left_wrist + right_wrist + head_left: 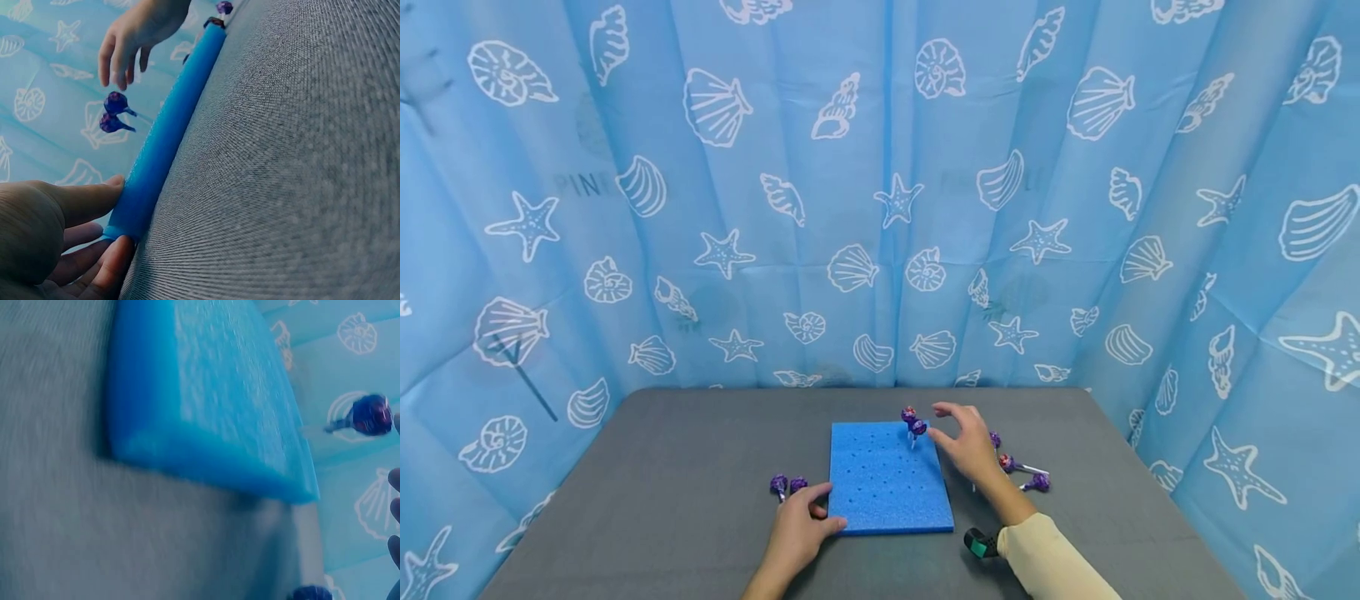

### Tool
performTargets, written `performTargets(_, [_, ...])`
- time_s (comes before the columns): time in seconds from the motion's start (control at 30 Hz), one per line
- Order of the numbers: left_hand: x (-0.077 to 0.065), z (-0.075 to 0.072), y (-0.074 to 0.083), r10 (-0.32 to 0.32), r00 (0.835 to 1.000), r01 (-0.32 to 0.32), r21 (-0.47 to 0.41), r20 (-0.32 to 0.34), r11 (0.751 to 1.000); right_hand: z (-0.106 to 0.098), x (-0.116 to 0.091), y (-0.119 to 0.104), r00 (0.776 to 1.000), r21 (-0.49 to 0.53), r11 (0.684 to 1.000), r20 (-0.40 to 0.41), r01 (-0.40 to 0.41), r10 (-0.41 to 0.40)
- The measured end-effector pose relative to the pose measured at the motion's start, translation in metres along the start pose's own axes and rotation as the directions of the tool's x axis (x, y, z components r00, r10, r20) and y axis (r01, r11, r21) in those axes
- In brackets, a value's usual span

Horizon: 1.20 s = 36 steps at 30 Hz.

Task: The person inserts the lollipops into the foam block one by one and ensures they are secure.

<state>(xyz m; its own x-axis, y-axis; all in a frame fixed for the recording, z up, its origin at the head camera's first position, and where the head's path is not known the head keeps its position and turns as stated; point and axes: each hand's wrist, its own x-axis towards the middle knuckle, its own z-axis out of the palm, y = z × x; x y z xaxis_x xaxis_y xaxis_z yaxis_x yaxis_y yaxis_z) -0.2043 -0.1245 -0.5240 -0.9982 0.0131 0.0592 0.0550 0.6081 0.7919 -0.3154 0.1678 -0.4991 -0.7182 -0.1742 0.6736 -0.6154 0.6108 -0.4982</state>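
Note:
A flat blue foam board (891, 504) with rows of small holes lies on the grey table. My left hand (797, 529) holds its front left corner, and the left wrist view shows the fingers and thumb (94, 201) around that corner. Two purple-wrapped lollipops (918, 427) stand upright by their sticks near the board's far right corner. Just right of them is my right hand (972, 450), thumb and index finger spread apart with nothing between them. One standing lollipop (372, 415) shows near the fingertips in the right wrist view.
Several loose lollipops (1039, 482) lie right of the board, partly behind the right forearm. Two more lollipops (779, 483) lie left of the board beside the left hand. A black device (976, 543) is at the right wrist. A blue shell-print curtain (880, 208) hangs behind the table.

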Motion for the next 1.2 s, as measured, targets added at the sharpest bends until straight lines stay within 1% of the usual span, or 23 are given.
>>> performTargets(0.1, [-0.001,0.0,0.001,-0.006,1.0,0.006,-0.003,0.002,1.0,-0.005,0.0,0.007,0.998,-0.046,0.997,-0.007,0.057,-0.057])
performTargets(0.2, [-0.001,-0.001,0.002,-0.009,1.0,0.009,-0.004,0.003,1.0,-0.012,0.001,0.013,0.998,-0.075,0.996,0.012,0.057,-0.056])
performTargets(0.33, [-0.001,-0.001,0.003,-0.005,1.0,0.005,0.0,-0.007,1.0,-0.02,0.001,0.018,0.998,-0.114,0.993,0.053,0.029,-0.023])
performTargets(0.43, [-0.002,-0.001,0.003,-0.003,1.0,0.003,0.003,-0.013,1.0,-0.026,0.0,0.02,0.995,-0.15,0.989,0.094,-0.007,0.021])
performTargets(0.53, [-0.002,-0.001,0.004,-0.01,1.0,0.01,0.003,-0.008,1.0,-0.031,-0.002,0.02,0.99,-0.175,0.984,0.126,-0.037,0.06])
performTargets(0.6, [-0.002,-0.001,0.004,-0.017,1.0,0.017,0.002,-0.003,1.0,-0.033,-0.004,0.02,0.987,-0.194,0.98,0.146,-0.043,0.072])
performTargets(0.9, [-0.002,0.0,0.005,-0.046,0.999,0.046,0.003,0.001,0.999,-0.038,-0.015,0.032,0.973,-0.28,0.96,0.218,-0.016,0.08])
performTargets(1.0, [-0.002,0.0,0.005,-0.04,0.999,0.04,0.004,0.002,0.999,-0.04,-0.017,0.036,0.966,-0.299,0.954,0.247,0.0,0.078])
performTargets(1.2, [-0.003,-0.001,0.005,-0.024,1.0,0.024,0.0,0.01,1.0,-0.046,-0.018,0.04,0.936,-0.361,0.933,0.333,0.018,0.111])
